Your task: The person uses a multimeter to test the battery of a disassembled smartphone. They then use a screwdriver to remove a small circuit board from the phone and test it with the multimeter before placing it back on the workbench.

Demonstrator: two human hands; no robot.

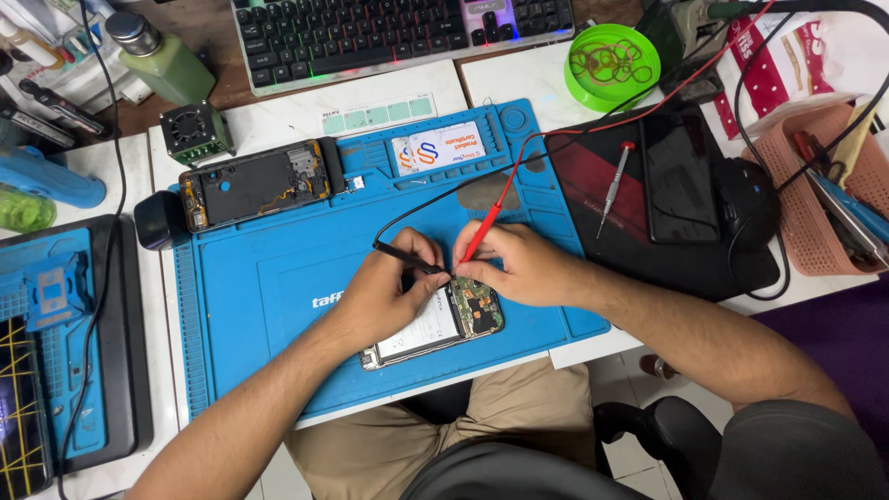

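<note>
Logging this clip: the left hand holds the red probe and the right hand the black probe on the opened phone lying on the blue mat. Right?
Not quite; the probes are swapped. The head view shows the left hand holding the black probe and the right hand holding the red probe, on the opened phone lying on the blue mat.

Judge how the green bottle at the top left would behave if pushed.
The green bottle already lies tilted against clutter, so it would probably roll or slide. Its rounded body and metal cap suggest it may be slippery and fairly heavy if full.
</note>
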